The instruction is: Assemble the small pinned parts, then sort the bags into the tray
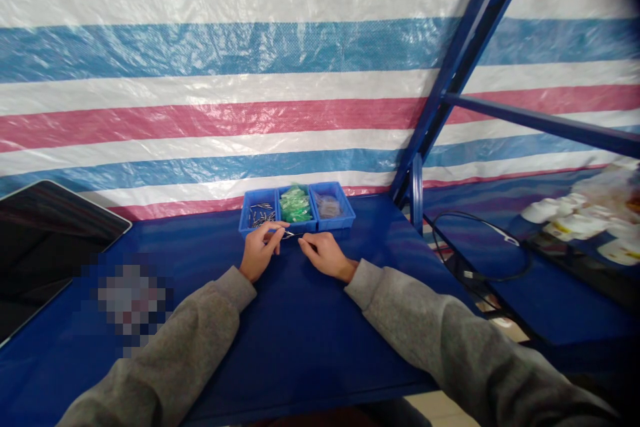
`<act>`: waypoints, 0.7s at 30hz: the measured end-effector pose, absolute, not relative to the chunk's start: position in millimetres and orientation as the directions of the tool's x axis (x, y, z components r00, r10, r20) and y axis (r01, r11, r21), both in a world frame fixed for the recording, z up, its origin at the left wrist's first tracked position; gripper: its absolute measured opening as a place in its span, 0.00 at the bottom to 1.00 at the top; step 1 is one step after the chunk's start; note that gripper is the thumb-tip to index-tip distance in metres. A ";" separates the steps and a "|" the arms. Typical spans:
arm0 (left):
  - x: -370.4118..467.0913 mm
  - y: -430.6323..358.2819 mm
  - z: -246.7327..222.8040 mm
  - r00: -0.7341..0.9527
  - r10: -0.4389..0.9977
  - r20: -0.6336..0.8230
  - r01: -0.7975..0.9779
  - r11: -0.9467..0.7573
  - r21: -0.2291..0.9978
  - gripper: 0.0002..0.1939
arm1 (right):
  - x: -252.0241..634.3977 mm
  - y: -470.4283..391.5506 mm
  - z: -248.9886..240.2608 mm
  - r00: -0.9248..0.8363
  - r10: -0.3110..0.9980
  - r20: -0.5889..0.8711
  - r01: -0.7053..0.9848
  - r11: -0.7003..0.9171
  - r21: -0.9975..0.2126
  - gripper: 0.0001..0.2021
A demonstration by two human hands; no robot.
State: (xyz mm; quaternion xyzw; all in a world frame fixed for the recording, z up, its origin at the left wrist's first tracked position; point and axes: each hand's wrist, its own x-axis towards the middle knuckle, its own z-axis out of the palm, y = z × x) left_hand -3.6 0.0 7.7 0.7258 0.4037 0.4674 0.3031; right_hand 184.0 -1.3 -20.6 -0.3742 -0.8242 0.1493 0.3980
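Over the blue table, just in front of the bins, my left hand (260,250) pinches a small thin metal piece (288,235) between thumb and fingers. The piece points to the right, its kind too small to make out. Close beside it, my right hand (327,255) is closed in a pinch near the piece's dark right end; what its fingertips hold is too small to name. Behind the hands stand three blue bins: the left bin (244,213) with several small metal pieces, the middle one with green plastic packets (296,202), the right one with clear plastic bags (327,206).
A large dark screen (45,247) lies at the left, near a blurred-out patch. A blue metal frame (445,87) rises at the right. Beyond it, a black cable (480,217) and white items (555,210) lie on another blue surface. Striped sheeting (225,47) hangs behind.
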 end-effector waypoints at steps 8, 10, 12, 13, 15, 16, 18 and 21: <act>-2.7 -4.7 10.0 0.263 0.884 0.385 0.406 -0.464 0.788 0.12 | 183.3 -3.0 -16.0 -0.368 0.748 0.553 0.491 0.661 -0.567 0.18; -2.4 -5.7 11.1 0.283 0.882 0.376 0.423 -0.467 0.776 0.12 | 183.2 -3.8 -14.6 -0.373 0.748 0.549 0.485 0.662 -0.571 0.18; -2.4 -6.5 11.9 0.292 0.883 0.367 0.436 -0.464 0.771 0.12 | 183.3 -4.4 -14.0 -0.376 0.748 0.547 0.484 0.662 -0.572 0.18; -2.4 -6.7 12.1 0.294 0.884 0.363 0.441 -0.462 0.770 0.11 | 183.5 -4.6 -13.8 -0.376 0.749 0.545 0.484 0.660 -0.574 0.19; -2.7 -6.8 12.3 0.299 0.886 0.353 0.453 -0.458 0.765 0.11 | 183.8 -4.7 -13.8 -0.380 0.752 0.538 0.483 0.658 -0.578 0.19; -2.7 -6.6 12.2 0.303 0.888 0.347 0.462 -0.455 0.761 0.11 | 184.0 -4.6 -13.7 -0.382 0.754 0.534 0.482 0.656 -0.581 0.19; -2.7 -5.8 12.0 0.309 0.887 0.344 0.478 -0.457 0.750 0.11 | 184.3 -4.5 -13.6 -0.389 0.756 0.527 0.477 0.654 -0.587 0.18; -2.2 -3.8 11.5 0.306 0.874 0.378 0.505 -0.485 0.714 0.11 | 184.6 -4.2 -13.8 -0.389 0.757 0.525 0.473 0.653 -0.592 0.19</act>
